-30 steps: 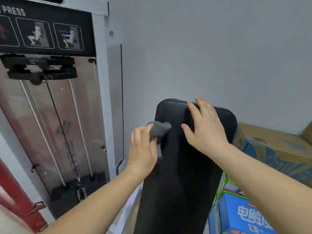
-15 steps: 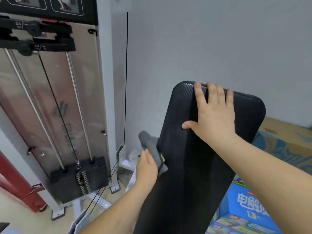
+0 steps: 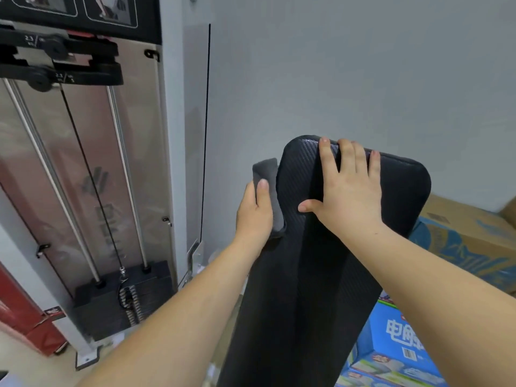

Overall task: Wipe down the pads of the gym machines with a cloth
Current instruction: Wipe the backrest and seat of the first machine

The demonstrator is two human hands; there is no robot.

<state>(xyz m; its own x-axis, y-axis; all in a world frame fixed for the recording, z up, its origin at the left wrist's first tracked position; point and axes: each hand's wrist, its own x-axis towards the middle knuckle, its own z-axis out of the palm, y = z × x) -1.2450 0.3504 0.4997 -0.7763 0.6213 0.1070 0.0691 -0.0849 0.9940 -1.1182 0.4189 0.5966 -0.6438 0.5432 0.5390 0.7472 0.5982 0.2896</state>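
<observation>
The task item is the grey cloth [image 3: 264, 166], located at the upper left edge of the black back pad [image 3: 307, 275], which stands tilted in front of the wall. The left grip [image 3: 254, 213] has hold of the cloth: the thumb lies along its front face and clamps it against the pad edge. The remaining fingers are hidden behind the cloth and pad, so how far they curl cannot be determined. A loose fold of cloth projects above the thumb. The right grip [image 3: 351, 196] lies flat on the pad face with fingers straight and thumb spread. Its fingertips [image 3: 324, 141] reach the top rim, and it holds nothing. The cloth appears soft, light and limp. It should conform to the rounded edge, but it is likely to bunch or slip if pinched by a corner, so gather it in the palm and press with the thumb pad. The pad looks firm, with a textured, ribbed cover that probably gives moderate friction. Brace it near the top rim, as shown, to resist wiping pressure. A weight stack [image 3: 117, 297] stands to the left, and cardboard boxes [image 3: 460, 233] lie to the right.
</observation>
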